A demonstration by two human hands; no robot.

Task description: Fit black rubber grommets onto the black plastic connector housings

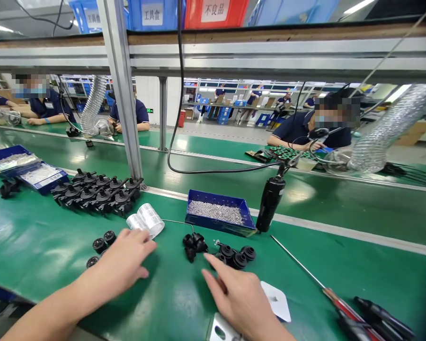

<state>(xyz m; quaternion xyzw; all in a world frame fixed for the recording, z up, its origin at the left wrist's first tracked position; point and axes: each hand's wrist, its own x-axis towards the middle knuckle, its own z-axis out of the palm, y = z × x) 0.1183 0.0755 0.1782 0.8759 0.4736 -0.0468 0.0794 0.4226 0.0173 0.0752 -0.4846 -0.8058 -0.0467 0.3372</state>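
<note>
My left hand (pixel 122 263) hovers over the green bench, fingers stretched and thumb apart, with nothing in it. Just beyond its fingertips stand rolls of white labels (pixel 152 220), and small round black parts (pixel 99 245) lie partly hidden behind the wrist. My right hand (pixel 239 291) is open too, index finger and thumb apart. Its index fingertip is near a cluster of black plastic pieces (pixel 194 244) and a group of black stepped round parts (pixel 239 259). Partly under that hand are a white plate (pixel 277 303) and a metal bracket with a slot (pixel 222 327).
A blue tray of small metal screws (pixel 216 212) stands behind, beside a hanging black electric screwdriver (pixel 270 201). Black assemblies (pixel 95 192) sit in rows at left near blue trays (pixel 44 175). A long thin screwdriver (pixel 298 261) lies right. People work across the bench.
</note>
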